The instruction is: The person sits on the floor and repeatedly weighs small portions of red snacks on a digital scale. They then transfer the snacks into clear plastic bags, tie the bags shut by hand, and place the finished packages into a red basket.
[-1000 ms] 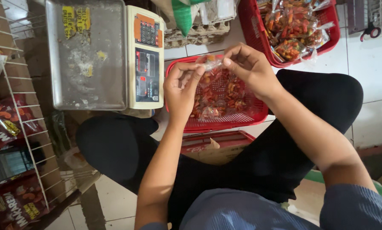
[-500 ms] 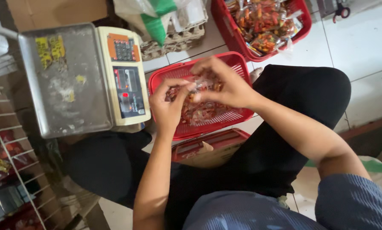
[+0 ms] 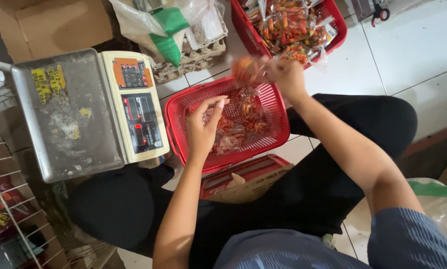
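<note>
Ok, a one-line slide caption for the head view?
Right hand lifts a small packed bag above a red basket of snacks; left hand hovers open, beside a scale.

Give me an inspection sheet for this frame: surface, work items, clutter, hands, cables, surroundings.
Surface: white tiled floor; person seated on it.
Work items: near red basket on the lap, holding small snack packets; one blurred packet in the right hand.
Clutter: weighing scale with steel pan, egg trays, cardboard box, flat red carton.
Hands: left hand open over the near basket; right hand gripping the packet, raised toward the far red basket.
Cables: nothing seen.
Surroundings: wire rack at left, scissors at top.
</note>
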